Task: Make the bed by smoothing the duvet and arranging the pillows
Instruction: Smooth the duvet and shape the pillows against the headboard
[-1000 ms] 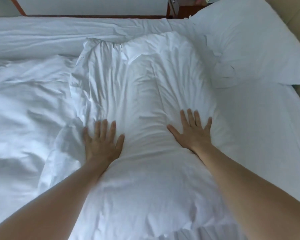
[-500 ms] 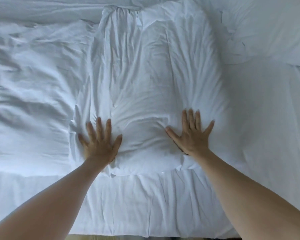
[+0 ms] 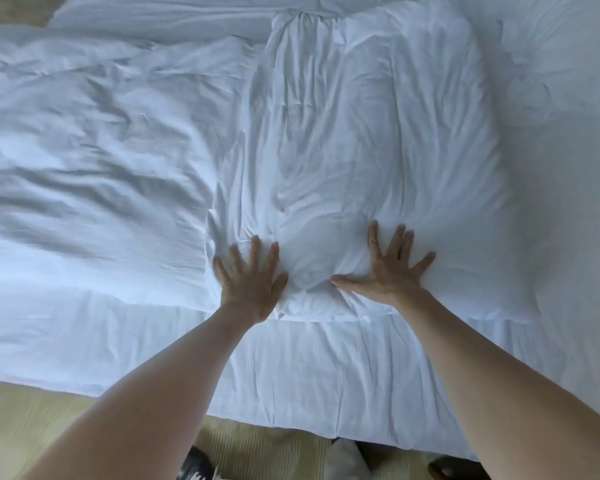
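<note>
left hand (image 3: 248,284) flat, fingers spread wide | right hand (image 3: 388,268) likewise | both pressed the pillow (image 3: 371,150) (creased) near the bed's (image 3: 309,375) front edge

A second pillow (image 3: 565,57) at far right is cut off by the frame; dark shoes (image 3: 196,467) near the bottom edge are only partly visible.

This is a bedroom. A bed (image 3: 326,382) fills nearly the whole view, dressed all in white: a rumpled duvet (image 3: 94,161) spreads over its left side, a plump pillow (image 3: 378,133) lies near the front edge, and a second pillow (image 3: 561,64) sits at the far right corner. Below the bed's front edge runs pale woven matting floor (image 3: 42,420), with dark footwear (image 3: 194,465) on it.
</note>
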### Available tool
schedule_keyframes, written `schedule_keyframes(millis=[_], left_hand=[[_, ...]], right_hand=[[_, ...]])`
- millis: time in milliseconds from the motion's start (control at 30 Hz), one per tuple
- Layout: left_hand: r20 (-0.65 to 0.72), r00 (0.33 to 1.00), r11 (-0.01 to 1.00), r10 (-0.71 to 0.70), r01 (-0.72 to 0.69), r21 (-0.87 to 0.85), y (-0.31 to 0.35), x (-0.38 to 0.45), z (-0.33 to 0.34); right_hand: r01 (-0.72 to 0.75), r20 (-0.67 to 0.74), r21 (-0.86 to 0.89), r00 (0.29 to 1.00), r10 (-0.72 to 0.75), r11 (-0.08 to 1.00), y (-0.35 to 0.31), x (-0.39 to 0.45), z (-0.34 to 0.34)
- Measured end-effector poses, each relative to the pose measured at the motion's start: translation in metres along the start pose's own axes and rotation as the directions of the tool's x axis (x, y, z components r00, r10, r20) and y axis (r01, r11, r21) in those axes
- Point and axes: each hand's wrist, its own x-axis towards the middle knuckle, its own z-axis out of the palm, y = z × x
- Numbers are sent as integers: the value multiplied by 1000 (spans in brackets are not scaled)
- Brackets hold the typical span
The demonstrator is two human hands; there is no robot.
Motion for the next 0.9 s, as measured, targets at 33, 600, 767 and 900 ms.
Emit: schedule_keyframes(millis=[33,600,767,900], left_hand=[[-31,999,999,41,-40,28,-8,1,0],[49,997,998,68,-69,16,-352,-4,-26],[-98,990,994,99,-95,47,-439,-10,-25],[-282,956,996,82,-89,-11,-510,7,-33]], right_hand=[[0,-13,13,1000,0,1000,-9,-1,3],[249,-11,75,969,-249,966,-319,-12,45],[339,85,29,937,-340,940,-422,-16,63],[408,83,-61,911,-403,911,-490,3,57]])
